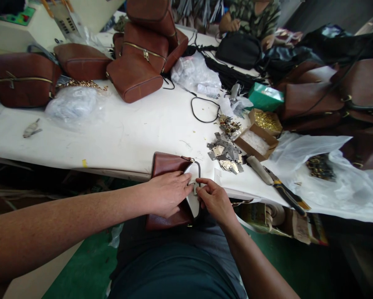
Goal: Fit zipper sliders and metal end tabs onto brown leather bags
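A brown leather handbag (pixel 166 164) lies at the table's front edge against my lap, with its pale lining (pixel 192 207) showing at the opening. My left hand (pixel 166 193) is closed on the bag, its fingers over the edge of the opening. A small metal plate (pixel 195 189) sits against the lining, pinched by the fingertips of my right hand (pixel 214 199). A dark trim edge (pixel 199 168) borders the opening close to my right index finger. Part of the plate is hidden by my fingers.
Loose metal plates (pixel 225 153) are piled right of the bag, near cardboard boxes (pixel 258 141) of small parts. Pliers (pixel 286 193) and a hammer-like tool (pixel 259 169) lie at the front edge. Brown bags (pixel 136 79) stand behind. A person (pixel 251 20) sits opposite.
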Tool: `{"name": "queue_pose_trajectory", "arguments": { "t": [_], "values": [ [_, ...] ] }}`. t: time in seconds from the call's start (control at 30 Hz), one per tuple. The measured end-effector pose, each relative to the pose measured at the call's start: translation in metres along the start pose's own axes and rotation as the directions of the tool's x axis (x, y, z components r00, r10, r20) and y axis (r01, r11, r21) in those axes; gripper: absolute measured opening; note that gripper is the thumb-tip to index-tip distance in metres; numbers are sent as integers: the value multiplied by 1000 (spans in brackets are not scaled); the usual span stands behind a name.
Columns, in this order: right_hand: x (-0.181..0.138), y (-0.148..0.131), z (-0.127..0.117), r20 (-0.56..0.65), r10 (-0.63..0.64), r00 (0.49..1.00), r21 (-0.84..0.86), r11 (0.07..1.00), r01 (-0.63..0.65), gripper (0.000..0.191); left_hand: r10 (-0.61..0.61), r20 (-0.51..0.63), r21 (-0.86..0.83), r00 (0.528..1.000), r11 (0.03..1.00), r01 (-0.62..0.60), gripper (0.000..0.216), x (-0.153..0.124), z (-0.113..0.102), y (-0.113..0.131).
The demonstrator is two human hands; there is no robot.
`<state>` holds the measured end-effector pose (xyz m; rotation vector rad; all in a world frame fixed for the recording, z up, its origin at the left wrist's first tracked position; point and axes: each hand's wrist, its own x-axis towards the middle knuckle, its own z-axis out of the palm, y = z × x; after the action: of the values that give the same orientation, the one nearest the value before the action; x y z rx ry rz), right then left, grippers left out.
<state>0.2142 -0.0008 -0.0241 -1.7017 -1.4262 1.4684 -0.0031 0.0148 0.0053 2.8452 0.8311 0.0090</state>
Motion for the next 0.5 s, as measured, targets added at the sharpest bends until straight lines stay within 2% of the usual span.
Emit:
{"name": "queue_pose_trajectory", "arguments": {
  "t": [0.13, 0.37, 0.5],
  "values": [
    [-3, 3, 7, -59, -34, 998, -74, 997, 29, 35, -3, 7, 11, 1000, 1000, 3, 58, 0, -1, 1],
    [-7, 4, -1, 32, -14, 999, -53, 998, 16, 36, -2, 28, 29, 1000, 1000, 1, 66, -1, -2, 3],
    [-4, 3, -5, -1, -56, 998, -48, 997, 56, 32, -12, 25, 41, 1000, 999, 11, 68, -1, -1, 3]
  ]
}}
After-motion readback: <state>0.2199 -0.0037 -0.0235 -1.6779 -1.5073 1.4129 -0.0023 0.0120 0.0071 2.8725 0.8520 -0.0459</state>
